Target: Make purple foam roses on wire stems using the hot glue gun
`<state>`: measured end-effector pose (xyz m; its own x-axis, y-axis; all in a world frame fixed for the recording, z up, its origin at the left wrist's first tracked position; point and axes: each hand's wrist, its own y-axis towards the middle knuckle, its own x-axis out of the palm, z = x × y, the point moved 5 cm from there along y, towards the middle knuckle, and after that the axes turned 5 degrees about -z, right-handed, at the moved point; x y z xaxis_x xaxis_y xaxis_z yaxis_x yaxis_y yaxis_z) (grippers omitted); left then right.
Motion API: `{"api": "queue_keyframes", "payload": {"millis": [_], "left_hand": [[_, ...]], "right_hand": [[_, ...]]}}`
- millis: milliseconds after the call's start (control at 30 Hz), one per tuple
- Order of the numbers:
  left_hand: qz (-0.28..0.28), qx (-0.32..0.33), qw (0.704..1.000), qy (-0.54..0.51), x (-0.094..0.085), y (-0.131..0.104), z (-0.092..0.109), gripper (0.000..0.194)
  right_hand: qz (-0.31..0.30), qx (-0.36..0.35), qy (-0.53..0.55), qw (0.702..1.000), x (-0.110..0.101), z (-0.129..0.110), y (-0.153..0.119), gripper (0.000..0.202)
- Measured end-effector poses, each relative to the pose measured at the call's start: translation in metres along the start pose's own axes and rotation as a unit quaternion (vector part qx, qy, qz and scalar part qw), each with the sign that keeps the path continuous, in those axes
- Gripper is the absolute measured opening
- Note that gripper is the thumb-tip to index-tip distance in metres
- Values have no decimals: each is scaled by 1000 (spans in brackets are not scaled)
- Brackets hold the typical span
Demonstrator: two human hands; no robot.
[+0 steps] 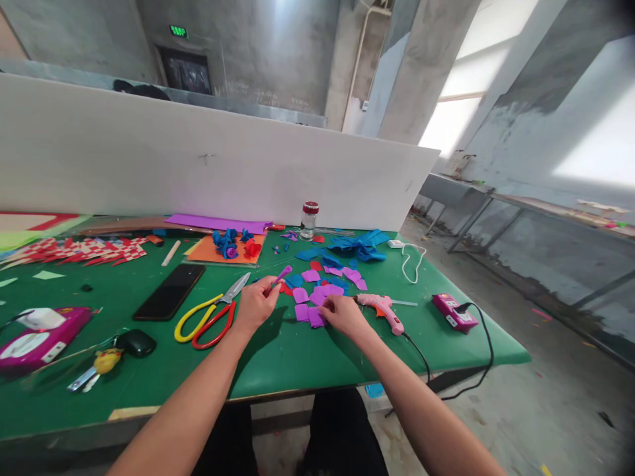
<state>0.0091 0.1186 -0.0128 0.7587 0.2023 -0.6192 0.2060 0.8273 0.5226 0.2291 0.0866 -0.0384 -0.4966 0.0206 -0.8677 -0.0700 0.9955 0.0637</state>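
My left hand point(262, 301) is closed in a pinch around a small rolled piece of purple crepe paper point(284, 272), which points up and to the right. With fingertips together, my right hand point(343, 313) is down at the edge of a purple paper petal point(317, 317) on the table. Around it lie several more purple petals point(300, 295), mixed with blue and red paper pieces. A pink hot glue gun point(381, 307) rests just right of my right hand. Scissors point(218, 314) with yellow and red handles lie left of my left hand.
On the green table point(278, 363) stand a red-lidded glass jar point(309, 221) and a black phone point(169, 291). Blue and red paper flowers point(229, 243) sit on orange paper. Blue paper strips point(360, 244) lie at the back, and a purple power box point(454, 313) is at the right.
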Motion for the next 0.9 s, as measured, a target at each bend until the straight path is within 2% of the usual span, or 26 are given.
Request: {"api": "queue_keyframes", "payload": {"millis": [133, 267, 500, 567, 633, 733, 800, 900], "left_hand": [[2, 3, 1000, 3, 1, -1, 0, 23], [0, 6, 1000, -5, 1, -3, 0, 23], [-103, 15, 992, -69, 14, -5, 8, 23], [-129, 7, 987, -95, 18, -4, 9, 24], [-152, -8, 979, -136, 21, -4, 9, 26], [-185, -9, 963, -195, 24, -4, 11, 33], [-201, 3, 956, -214, 24, -5, 15, 34], [-228, -1, 945, -234, 26, -7, 18, 31]], "right_hand": [[-11, 35, 6, 999, 13, 1, -1, 8], [-12, 43, 22, 999, 12, 0, 1, 6], [59, 33, 23, 997, -1, 3, -12, 16], [95, 17, 71, 993, -4, 2, -16, 17], [102, 3, 200, 974, -1, -2, -20, 15], [26, 2, 410, 912, 11, -16, -26, 17], [-26, -5, 464, 886, 18, -29, -31, 20], [-48, -23, 467, 883, 21, -41, -35, 20]]}}
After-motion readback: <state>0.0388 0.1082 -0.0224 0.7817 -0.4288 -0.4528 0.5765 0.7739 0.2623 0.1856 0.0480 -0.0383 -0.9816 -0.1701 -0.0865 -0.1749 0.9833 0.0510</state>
